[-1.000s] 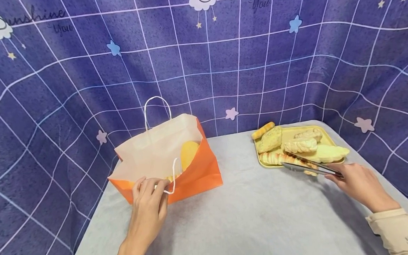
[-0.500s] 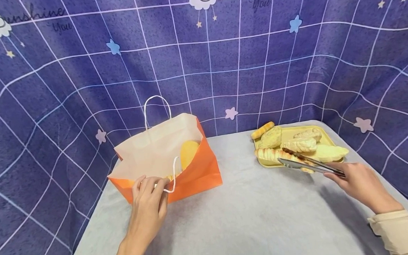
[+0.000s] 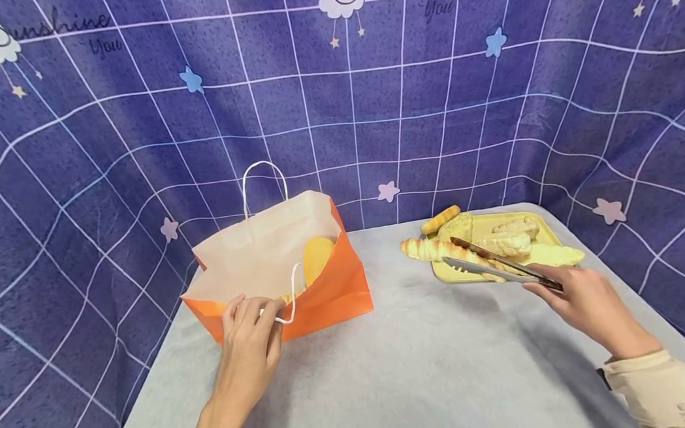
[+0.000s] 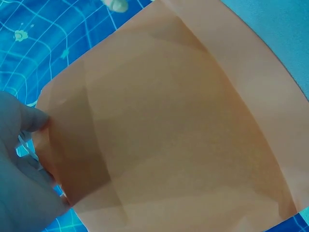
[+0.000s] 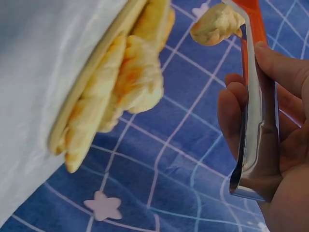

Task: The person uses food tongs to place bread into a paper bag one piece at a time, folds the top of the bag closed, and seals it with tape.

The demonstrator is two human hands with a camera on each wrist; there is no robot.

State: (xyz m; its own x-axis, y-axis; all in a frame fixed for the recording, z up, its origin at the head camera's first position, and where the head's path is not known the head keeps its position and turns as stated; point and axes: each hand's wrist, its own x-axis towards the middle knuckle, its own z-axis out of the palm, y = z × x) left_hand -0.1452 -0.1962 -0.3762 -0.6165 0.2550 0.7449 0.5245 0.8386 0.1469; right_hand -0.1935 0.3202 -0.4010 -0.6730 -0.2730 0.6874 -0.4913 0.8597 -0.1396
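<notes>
My left hand (image 3: 247, 351) holds the near rim of an orange paper bag (image 3: 336, 296), beside its white cord handle. In the left wrist view, thumb and fingers pinch the edge of the bag (image 4: 169, 121). A rounded yellow bread (image 3: 318, 258) shows inside the bag. In my right hand (image 3: 589, 307) is a pair of metal tongs (image 5: 263, 150). Between the tongs' tips is a long ridged bread roll (image 3: 430, 249), raised over the left front corner of a yellow tray (image 3: 543, 220) and sticking out past its left edge.
Several other breads stay on the tray, among them a braided loaf (image 3: 503, 245) and a pale yellow one (image 3: 554, 255). A small bread stick (image 3: 440, 220) leans over the tray's back left corner. A purple-blue grid-patterned curtain (image 3: 429, 91) rises behind the grey tabletop (image 3: 410, 354).
The bread roll has been lifted off the tray and carried left in the tongs, with my right hand shifting left as well. My left hand and the bag stay in place.
</notes>
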